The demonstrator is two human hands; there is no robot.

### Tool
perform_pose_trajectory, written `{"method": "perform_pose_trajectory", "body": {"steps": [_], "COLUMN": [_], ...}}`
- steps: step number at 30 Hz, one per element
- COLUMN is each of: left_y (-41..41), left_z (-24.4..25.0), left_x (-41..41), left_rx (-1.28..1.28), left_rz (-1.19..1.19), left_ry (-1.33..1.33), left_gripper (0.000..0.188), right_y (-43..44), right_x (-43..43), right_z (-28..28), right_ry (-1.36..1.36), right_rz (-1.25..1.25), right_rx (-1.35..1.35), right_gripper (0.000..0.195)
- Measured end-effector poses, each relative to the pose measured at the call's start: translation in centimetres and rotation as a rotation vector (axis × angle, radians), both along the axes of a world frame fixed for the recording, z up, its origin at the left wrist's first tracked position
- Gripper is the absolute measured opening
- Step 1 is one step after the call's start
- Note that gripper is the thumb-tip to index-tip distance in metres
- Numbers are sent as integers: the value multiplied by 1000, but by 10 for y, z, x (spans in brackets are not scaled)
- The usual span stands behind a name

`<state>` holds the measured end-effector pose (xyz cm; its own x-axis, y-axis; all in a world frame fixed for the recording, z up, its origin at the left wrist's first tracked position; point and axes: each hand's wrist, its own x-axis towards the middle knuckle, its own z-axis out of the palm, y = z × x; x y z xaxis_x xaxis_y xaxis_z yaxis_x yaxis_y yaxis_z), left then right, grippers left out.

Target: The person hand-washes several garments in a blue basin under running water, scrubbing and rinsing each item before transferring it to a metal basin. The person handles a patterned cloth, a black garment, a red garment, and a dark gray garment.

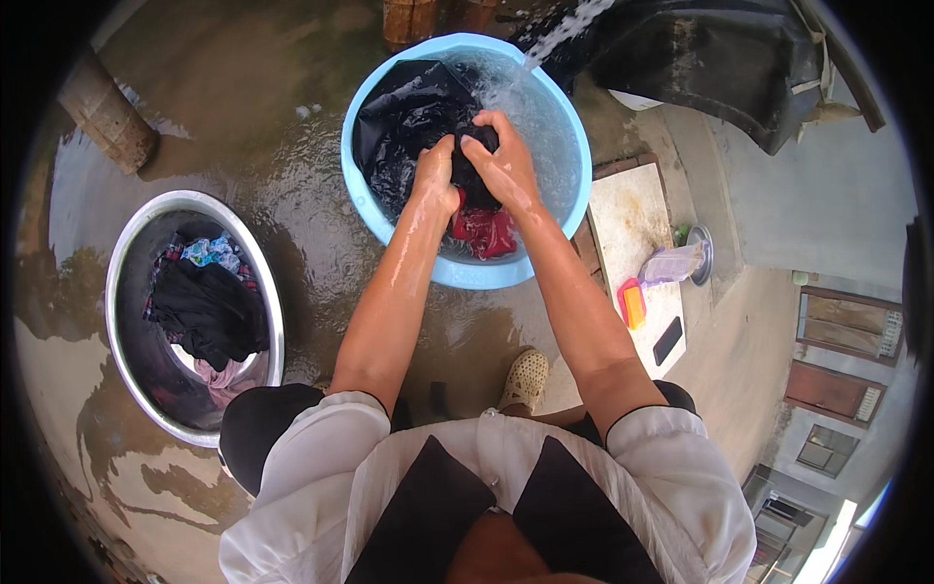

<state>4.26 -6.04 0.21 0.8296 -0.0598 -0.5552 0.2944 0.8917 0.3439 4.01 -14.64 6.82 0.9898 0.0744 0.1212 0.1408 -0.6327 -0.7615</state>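
Observation:
A light blue plastic basin (467,275) holds water and wet laundry in front of me. My left hand (438,175) and my right hand (503,160) grip a bunched black cloth (473,174) between them, over the basin. Dark wet fabric (412,109) lies along the basin's left side. Below my hands a red cloth (490,232) sits partly in the water. A stream of water (565,33) pours in at the basin's upper right and churns the surface. The fingers of my left hand are partly hidden by the cloth.
Left of me, a metal basin (114,321) holds a black garment (208,306) and other clothes. To the right, a pale slab (631,212) bears a yellow-and-red object (633,303), a plastic bag (671,264) and a phone (668,341). A post (109,113) stands upper left; the ground (314,241) is wet.

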Motion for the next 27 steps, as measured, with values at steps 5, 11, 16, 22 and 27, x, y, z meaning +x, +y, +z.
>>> {"method": "perform_pose_trajectory", "body": {"steps": [5, 11, 16, 22, 27], "left_y": [2, -9, 23, -19, -11], "left_z": [-46, -6, -47, 0, -3], "left_x": [-19, -9, 5, 0, 11], "left_rx": [-533, 25, -272, -100, 123], "left_rz": [97, 30, -111, 70, -8], "left_ry": [-298, -120, -386, -64, -154], "left_gripper": [23, 18, 23, 24, 23], "right_y": [46, -5, 51, -16, -86], "right_x": [-48, 46, -70, 54, 80], "right_z": [-8, -17, 10, -26, -26], "right_ry": [-305, 185, -462, -336, -193], "right_rz": [-25, -144, -18, -106, -141], "right_rx": [-412, 9, -126, -304, -168], "right_gripper": [24, 26, 19, 21, 56]}}
